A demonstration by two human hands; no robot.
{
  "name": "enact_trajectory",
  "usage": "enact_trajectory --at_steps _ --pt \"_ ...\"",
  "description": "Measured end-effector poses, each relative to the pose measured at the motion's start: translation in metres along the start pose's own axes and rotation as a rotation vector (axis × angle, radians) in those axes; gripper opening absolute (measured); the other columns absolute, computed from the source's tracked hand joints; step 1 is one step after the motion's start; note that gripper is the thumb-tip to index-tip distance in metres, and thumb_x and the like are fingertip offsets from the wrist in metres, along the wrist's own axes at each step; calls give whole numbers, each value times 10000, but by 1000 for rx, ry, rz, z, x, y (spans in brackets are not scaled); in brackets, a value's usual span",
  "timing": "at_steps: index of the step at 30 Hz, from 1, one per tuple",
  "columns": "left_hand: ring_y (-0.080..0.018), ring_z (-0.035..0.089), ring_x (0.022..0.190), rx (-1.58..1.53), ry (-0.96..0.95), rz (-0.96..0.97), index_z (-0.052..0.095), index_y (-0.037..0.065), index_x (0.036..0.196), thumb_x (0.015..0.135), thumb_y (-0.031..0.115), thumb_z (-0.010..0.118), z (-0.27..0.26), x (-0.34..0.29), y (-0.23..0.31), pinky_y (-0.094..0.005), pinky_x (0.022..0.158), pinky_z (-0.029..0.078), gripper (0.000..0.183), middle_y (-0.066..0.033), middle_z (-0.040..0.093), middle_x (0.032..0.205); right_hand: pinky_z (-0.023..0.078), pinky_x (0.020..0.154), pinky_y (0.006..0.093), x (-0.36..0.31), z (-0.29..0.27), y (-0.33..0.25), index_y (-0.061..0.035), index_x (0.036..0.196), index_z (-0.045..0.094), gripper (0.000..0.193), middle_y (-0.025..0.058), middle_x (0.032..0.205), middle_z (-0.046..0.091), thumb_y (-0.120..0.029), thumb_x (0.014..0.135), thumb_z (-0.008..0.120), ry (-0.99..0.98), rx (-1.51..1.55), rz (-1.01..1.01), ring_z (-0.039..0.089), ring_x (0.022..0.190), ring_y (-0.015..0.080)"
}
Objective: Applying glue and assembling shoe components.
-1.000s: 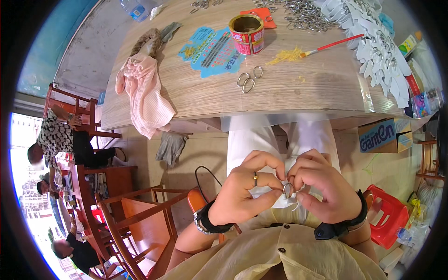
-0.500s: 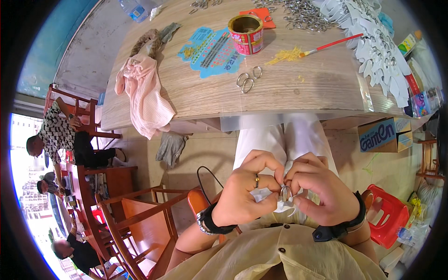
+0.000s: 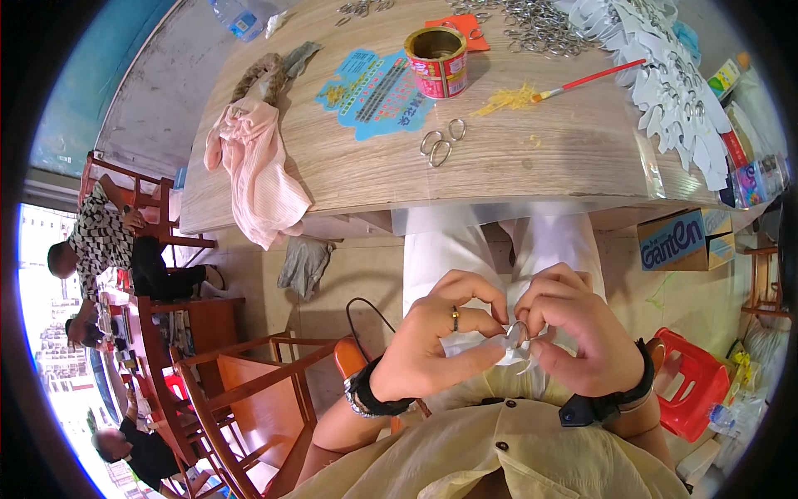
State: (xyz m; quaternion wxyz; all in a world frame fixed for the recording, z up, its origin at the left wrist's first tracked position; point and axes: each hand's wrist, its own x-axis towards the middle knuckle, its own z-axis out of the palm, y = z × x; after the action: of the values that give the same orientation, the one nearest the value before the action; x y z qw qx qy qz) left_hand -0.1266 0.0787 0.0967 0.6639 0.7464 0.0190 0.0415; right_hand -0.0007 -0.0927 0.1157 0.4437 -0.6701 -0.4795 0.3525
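Above my lap, both hands are close together with fingers and thumbs bent in a pinch. My left hand [image 3: 436, 341] grips the edge of a small white piece of material [image 3: 514, 356], partly hidden by the fingers. My right hand [image 3: 578, 337] pinches a silver metal ring [image 3: 516, 334], which stands against the white piece; whether it passes through the material I cannot tell. On the table [image 3: 349, 179] ahead lie several loose silver rings [image 3: 440, 153]. A large heap of similar rings [image 3: 540, 29] sits farther back, beside a pile of white pieces fitted with rings [image 3: 677, 100].
A red tin [image 3: 436, 75] stands on the table near a blue printed card [image 3: 378, 100] and a red-handled brush [image 3: 590, 76] with yellow bristles. Pink cloth [image 3: 253, 166] hangs over the edge. A wooden chair [image 3: 266, 391] and red stool [image 3: 694, 382] flank me. People sit at far left.
My left thumb has straightened along the white piece, and the ring has shifted slightly right and up. My right fingers have spread a little. My left leg has moved slightly left.
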Motion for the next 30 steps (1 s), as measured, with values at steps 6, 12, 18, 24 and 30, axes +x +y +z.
enact_trajectory --at_steps 6,12,18,24,30 --pt "-244 485 931 13 -9 6 620 8 702 620 32 684 1 0 -2 -361 852 359 107 -79 571 930 353 818 361 2 1 1 -51 716 508 82 63 843 575 -98 678 562 54 -46 -29 476 910 256" --pt "-236 499 928 -5 -31 12 625 11 717 629 9 680 1 -1 -3 -354 837 370 103 -80 576 923 325 838 367 2 2 1 -55 732 505 80 52 851 564 -75 682 565 38 -10 -30 468 924 254" --pt "-256 503 943 -4 -67 20 607 2 729 631 -10 646 -2 -1 -3 -363 848 393 106 -69 584 960 272 855 353 2 0 0 -71 771 519 83 15 870 540 -65 708 573 -4 11 -9 452 955 234" --pt "-235 501 907 -22 -13 44 592 11 686 614 -20 653 -1 -1 -5 -359 835 364 100 -81 577 887 328 852 375 3 0 3 -49 768 559 69 51 901 582 -95 726 590 13 -16 -35 471 938 254" --pt "-241 490 897 22 1 47 597 2 717 631 -33 601 -2 0 -5 -356 837 379 92 -60 582 909 304 864 364 0 -3 2 -64 818 587 87 24 917 578 -109 753 623 -8 -12 -23 469 950 231"
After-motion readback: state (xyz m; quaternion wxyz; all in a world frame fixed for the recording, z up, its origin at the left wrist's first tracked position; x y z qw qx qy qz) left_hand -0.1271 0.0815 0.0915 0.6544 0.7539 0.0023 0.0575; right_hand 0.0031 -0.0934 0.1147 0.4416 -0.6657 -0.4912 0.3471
